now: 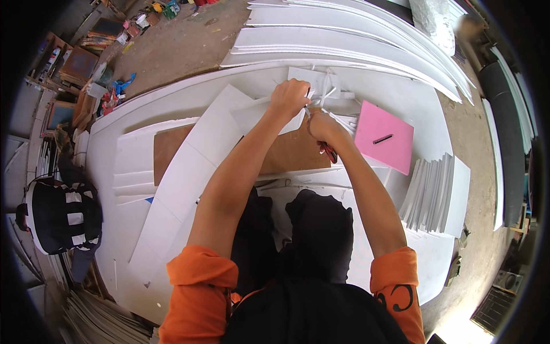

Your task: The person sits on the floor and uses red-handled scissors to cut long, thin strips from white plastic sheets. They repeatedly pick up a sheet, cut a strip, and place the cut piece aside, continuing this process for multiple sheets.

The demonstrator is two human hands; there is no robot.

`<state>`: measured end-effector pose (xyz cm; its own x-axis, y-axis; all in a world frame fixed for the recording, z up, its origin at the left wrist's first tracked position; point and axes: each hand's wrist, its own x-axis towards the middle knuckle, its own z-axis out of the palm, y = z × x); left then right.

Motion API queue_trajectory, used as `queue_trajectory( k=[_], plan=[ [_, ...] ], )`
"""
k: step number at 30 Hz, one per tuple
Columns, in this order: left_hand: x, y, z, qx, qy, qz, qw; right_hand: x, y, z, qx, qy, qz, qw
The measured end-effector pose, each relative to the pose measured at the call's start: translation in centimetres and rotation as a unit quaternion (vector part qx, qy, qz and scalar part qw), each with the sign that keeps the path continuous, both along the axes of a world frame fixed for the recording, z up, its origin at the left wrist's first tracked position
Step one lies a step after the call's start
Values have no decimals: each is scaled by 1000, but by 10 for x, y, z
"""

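Note:
My left hand is closed around the edge of a white sheet piece, near the far side of the white table-like board. Close beside it on the right, my right hand is wrapped around a hand tool with red and black handles. Its handles stick out below the palm, and its working end is mostly hidden between my hands. Curled white strips lie just beyond my fingers. Under my forearms are a brown board and a long white sheet with faint lines.
A pink square board carrying a black pen lies to the right. Near it stands a stack of white panels. Long white sheets lie beyond the table. At left sit a black-and-white bag and cluttered shelves.

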<state>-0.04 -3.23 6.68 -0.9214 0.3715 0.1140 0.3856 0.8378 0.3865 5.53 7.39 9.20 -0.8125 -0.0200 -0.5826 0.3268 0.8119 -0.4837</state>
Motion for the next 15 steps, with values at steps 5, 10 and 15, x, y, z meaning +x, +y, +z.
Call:
queue_trajectory(
  k=[5, 10, 15],
  plan=[
    [0, 2, -3, -1, 0, -7, 1000, -11, -2, -24, 37, 0, 32, 999],
    [-1, 5, -1, -9, -38, -3, 999, -22, -7, -54, 72, -51, 24, 996],
    [-5, 6, -3, -10, 8, 1, 1000, -26, 1, -86, 72, 17, 50, 996]
  ],
)
